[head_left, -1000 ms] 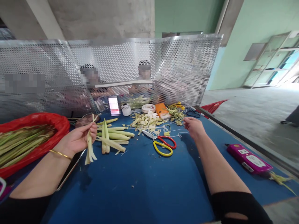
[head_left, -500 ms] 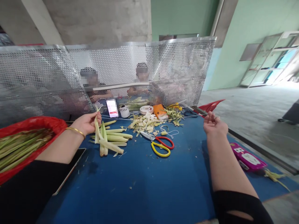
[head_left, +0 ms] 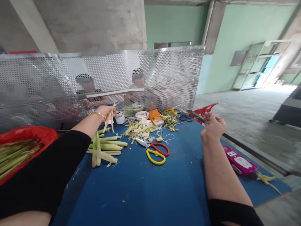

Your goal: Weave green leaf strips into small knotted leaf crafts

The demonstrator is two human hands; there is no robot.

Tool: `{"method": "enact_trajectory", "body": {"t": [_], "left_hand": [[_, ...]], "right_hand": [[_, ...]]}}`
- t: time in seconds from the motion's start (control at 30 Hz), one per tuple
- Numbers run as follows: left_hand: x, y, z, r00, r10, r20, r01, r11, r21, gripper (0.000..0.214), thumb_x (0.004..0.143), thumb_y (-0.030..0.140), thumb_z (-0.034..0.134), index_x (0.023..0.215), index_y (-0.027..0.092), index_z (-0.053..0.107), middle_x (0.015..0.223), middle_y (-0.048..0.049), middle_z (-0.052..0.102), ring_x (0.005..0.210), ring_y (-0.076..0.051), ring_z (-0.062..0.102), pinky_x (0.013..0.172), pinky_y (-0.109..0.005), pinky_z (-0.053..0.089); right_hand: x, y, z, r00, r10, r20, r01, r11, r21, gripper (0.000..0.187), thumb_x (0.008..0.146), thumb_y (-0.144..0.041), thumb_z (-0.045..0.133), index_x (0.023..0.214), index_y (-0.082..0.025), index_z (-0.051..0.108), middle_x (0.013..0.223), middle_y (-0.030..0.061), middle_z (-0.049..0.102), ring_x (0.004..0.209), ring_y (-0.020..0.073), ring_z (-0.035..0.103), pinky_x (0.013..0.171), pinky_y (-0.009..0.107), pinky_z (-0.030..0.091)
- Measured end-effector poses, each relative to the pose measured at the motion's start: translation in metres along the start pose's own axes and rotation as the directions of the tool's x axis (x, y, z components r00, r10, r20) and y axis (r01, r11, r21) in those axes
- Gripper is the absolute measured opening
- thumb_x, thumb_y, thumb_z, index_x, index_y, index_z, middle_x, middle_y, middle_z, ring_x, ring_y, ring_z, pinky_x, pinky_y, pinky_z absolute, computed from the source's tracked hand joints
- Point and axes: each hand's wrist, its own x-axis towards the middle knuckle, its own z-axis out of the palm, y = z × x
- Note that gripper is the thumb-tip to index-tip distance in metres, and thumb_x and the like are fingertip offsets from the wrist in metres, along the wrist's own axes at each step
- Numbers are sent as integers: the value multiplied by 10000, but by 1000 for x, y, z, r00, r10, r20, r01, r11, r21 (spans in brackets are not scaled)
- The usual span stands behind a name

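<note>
My left hand (head_left: 105,111) is closed on a pale husk strip (head_left: 108,121), which hangs split in two above a pile of light green stalks (head_left: 110,146). Out past the table's right edge, my right hand (head_left: 213,125) is raised with its fingers pinched. A thin white thread (head_left: 185,120) runs faintly toward it; its end is hidden in the fingers. Between my hands lie scissors (head_left: 154,152) with one red and one yellow handle. Behind them is a heap of husk scraps (head_left: 139,128).
A red bag (head_left: 48,138) of long stalks stands at left. A thread spool (head_left: 120,118), tape roll (head_left: 142,115), orange packet (head_left: 155,117) and green trimmings (head_left: 169,121) line the back. At right lies a purple pack (head_left: 241,161). People sit behind a perforated metal screen (head_left: 113,69).
My left hand has moved right and forward with the husk strip, now in front of the phone. My right hand stays raised, its fingers turned slightly. The view has shifted a little.
</note>
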Motion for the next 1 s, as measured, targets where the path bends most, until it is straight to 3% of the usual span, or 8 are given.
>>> {"method": "enact_trajectory", "body": {"t": [0.33, 0.43, 0.53, 0.6, 0.67, 0.73, 0.83, 1.0], "left_hand": [[-39, 28, -29, 995, -18, -99, 45, 958, 284, 363, 903, 337, 571, 1220, 162, 546, 1212, -100, 578, 1016, -228, 602, 840, -437, 526], [-74, 18, -35, 999, -27, -23, 33, 948, 316, 230, 806, 106, 655, 1035, 115, 639, 974, -98, 664, 758, -176, 651, 553, -254, 524], [-127, -18, -40, 980, -135, 147, 81, 943, 324, 166, 700, 16, 696, 842, 99, 678, 802, -125, 697, 538, -173, 628, 346, -216, 409], [-164, -50, -46, 853, -313, 418, 196, 934, 298, 77, 750, 78, 667, 814, 121, 668, 904, -150, 714, 528, -143, 623, 356, -199, 429], [-195, -82, -53, 772, -393, 499, 300, 918, 260, 20, 795, 151, 646, 787, 135, 655, 992, -151, 713, 524, -116, 619, 376, -177, 446], [-213, -111, -62, 751, -467, 467, 438, 881, 177, 95, 834, 197, 610, 764, 148, 650, 977, -125, 714, 508, -94, 609, 351, -153, 413], [-225, -143, -77, 768, -538, 348, 554, 830, 61, 149, 863, 220, 586, 745, 164, 658, 854, -79, 703, 514, -96, 610, 370, -158, 442], [-233, -168, -98, 793, -545, 271, 568, 823, -7, 178, 853, 199, 604, 683, 184, 655, 723, -50, 650, 490, -102, 590, 369, -174, 454]], "right_hand": [[-24, -3, 8, 947, -135, 290, 197, 961, -195, 109, 712, -233, 668, 704, -169, 580, 706, -24, 634, 669, 108, 615, 605, 217, 482], [-52, -14, 17, 891, -173, 420, 300, 918, -260, 112, 725, -261, 656, 697, -179, 584, 634, -39, 580, 624, 119, 557, 576, 230, 435], [-104, -34, 23, 777, -170, 607, 412, 866, -284, 101, 758, -253, 653, 695, -191, 605, 644, -36, 574, 625, 123, 519, 616, 246, 418], [-148, -47, 16, 659, -138, 739, 481, 833, -273, 115, 783, -241, 652, 686, -200, 605, 646, -32, 569, 619, 128, 501, 614, 248, 403], [-191, -55, 0, 369, -77, 926, 647, 737, -196, 165, 877, -205, 542, 715, -206, 575, 698, -10, 581, 648, 135, 514, 624, 250, 398], [-228, -57, -24, 152, 9, 988, 743, 659, -120, 183, 910, -175, 491, 746, -206, 565, 720, 8, 582, 664, 145, 529, 605, 248, 383], [-264, -51, -61, 38, 45, 998, 880, 471, -55, 209, 925, -154, 442, 761, -207, 562, 701, 25, 577, 619, 169, 520, 580, 276, 355], [-283, -38, -96, 79, 154, 985, 876, 462, -143, 231, 943, -165, 419, 760, -218, 549, 696, 20, 584, 601, 169, 548, 575, 264, 371]]}}
